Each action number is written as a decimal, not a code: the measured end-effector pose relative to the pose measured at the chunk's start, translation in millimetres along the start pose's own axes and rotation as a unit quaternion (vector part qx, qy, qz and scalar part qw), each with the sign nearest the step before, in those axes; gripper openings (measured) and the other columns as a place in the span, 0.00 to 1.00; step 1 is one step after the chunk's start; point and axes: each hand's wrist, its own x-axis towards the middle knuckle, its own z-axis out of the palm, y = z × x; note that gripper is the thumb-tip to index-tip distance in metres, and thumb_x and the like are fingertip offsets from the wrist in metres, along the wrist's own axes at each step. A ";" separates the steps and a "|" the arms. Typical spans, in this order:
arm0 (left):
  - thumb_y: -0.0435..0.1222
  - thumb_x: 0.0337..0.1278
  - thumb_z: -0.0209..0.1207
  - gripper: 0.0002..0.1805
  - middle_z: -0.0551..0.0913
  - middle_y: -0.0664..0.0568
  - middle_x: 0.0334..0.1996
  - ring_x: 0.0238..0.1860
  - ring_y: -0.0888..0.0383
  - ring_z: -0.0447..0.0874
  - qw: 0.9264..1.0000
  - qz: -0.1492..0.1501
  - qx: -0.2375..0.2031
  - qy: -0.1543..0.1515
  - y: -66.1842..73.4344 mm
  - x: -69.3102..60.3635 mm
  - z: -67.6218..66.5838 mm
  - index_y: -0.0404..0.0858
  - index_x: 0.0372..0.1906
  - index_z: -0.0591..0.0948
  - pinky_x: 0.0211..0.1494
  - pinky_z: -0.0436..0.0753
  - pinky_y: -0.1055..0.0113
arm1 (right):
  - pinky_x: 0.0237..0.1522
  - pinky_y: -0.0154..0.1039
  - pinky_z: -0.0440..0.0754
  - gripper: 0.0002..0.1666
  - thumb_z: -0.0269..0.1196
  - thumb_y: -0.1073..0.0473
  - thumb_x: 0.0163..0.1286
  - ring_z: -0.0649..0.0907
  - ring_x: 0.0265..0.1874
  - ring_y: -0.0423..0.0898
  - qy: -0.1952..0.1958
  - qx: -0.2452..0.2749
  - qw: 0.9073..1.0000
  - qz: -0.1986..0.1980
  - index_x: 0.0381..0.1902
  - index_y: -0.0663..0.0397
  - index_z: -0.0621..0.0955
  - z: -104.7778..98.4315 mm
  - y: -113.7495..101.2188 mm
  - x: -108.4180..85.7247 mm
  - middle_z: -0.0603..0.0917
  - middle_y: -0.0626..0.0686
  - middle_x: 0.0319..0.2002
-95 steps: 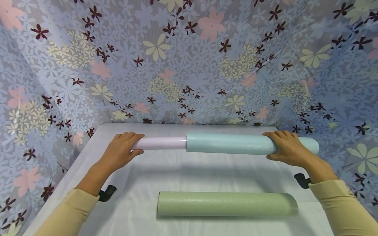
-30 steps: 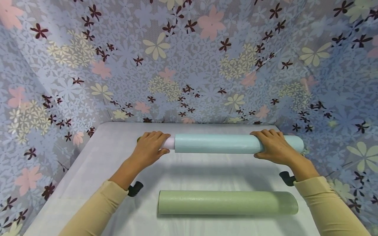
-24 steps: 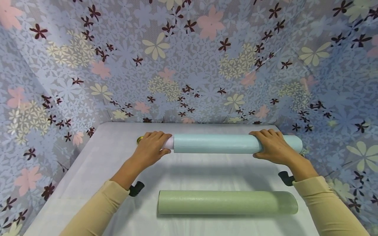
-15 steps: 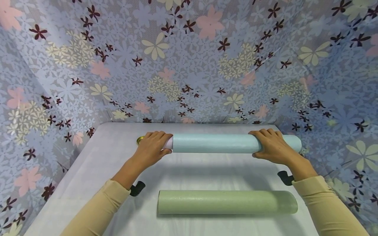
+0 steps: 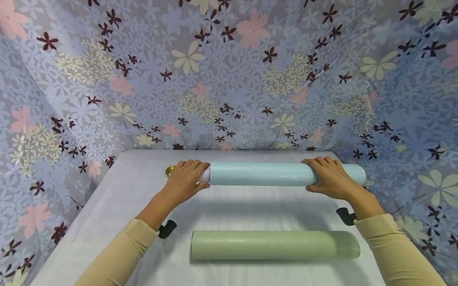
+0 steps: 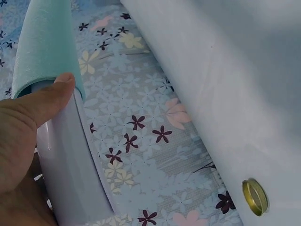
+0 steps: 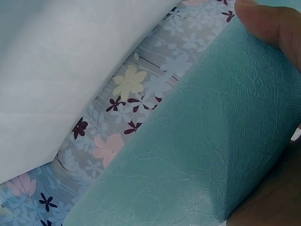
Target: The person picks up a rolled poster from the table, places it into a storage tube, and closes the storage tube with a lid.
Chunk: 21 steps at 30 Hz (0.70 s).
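Note:
A light blue textured tube (image 5: 257,174) is held level above the table, its open left end around a pale lavender rolled sheet (image 6: 70,155). My left hand (image 5: 182,178) grips the roll close to the tube's mouth; in the left wrist view the thumb lies along the roll at the rim, and the sheet's loose edge shows. My right hand (image 5: 330,178) grips the tube near its right end, fingers over the top and thumb below. How far the roll reaches inside is hidden. On the table in front lies a pale green tube (image 5: 275,245).
A small gold-coloured ring (image 6: 255,197) stands on the white-covered table (image 5: 171,254), just beyond my left hand. Flowered cloth (image 5: 229,79) hangs behind and at both sides. A black wrist-camera piece (image 5: 167,229) sticks out by the left sleeve, another by the right.
Since the oldest frame, my left hand moved right and the tube moved left, so much more of the lavender roll is inside. The gold ring came into sight. Over the last half second almost nothing moved.

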 end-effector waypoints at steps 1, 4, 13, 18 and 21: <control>0.51 0.45 0.68 0.33 0.81 0.50 0.49 0.50 0.51 0.79 1.000 0.000 0.000 0.000 -0.4 -0.4 -1.0 0.41 0.57 0.75 0.56 0.76 0.53 | 0.51 0.64 0.64 0.46 0.75 0.49 0.46 0.71 0.54 0.64 -0.001 0.000 1.000 0.002 0.62 0.50 0.69 0.0 0.3 0.1 0.76 0.63 0.55; 0.53 0.44 0.68 0.35 0.80 0.50 0.50 0.51 0.50 0.78 1.000 -0.005 -0.001 -0.001 -2.9 -2.2 -4.4 0.41 0.58 0.74 0.56 0.76 0.52 | 0.51 0.64 0.64 0.46 0.75 0.49 0.46 0.71 0.54 0.64 -0.005 0.002 1.000 0.006 0.62 0.50 0.69 0.0 1.3 -0.4 0.76 0.62 0.55; 0.55 0.44 0.67 0.36 0.80 0.49 0.52 0.54 0.48 0.77 0.999 -0.046 -0.014 -0.021 -15.4 -11.0 -18.0 0.42 0.59 0.75 0.56 0.74 0.51 | 0.50 0.64 0.64 0.45 0.75 0.50 0.46 0.72 0.53 0.65 0.001 0.005 1.000 -0.001 0.62 0.51 0.70 1.7 7.6 -3.8 0.76 0.63 0.54; 0.54 0.45 0.67 0.36 0.80 0.48 0.52 0.54 0.48 0.77 0.997 -0.070 -0.039 -0.022 -24.2 -17.4 -23.8 0.42 0.60 0.75 0.55 0.74 0.50 | 0.47 0.61 0.65 0.45 0.75 0.50 0.45 0.72 0.52 0.64 0.004 0.001 1.000 0.002 0.61 0.51 0.70 1.9 10.6 -5.5 0.77 0.63 0.54; 0.53 0.46 0.67 0.35 0.80 0.47 0.52 0.53 0.48 0.78 0.995 -0.079 -0.055 -0.020 -29.7 -22.4 -25.2 0.41 0.60 0.74 0.54 0.75 0.51 | 0.46 0.60 0.66 0.45 0.75 0.50 0.45 0.72 0.53 0.64 0.002 -0.001 1.000 0.006 0.62 0.51 0.70 0.6 11.6 -6.3 0.77 0.63 0.54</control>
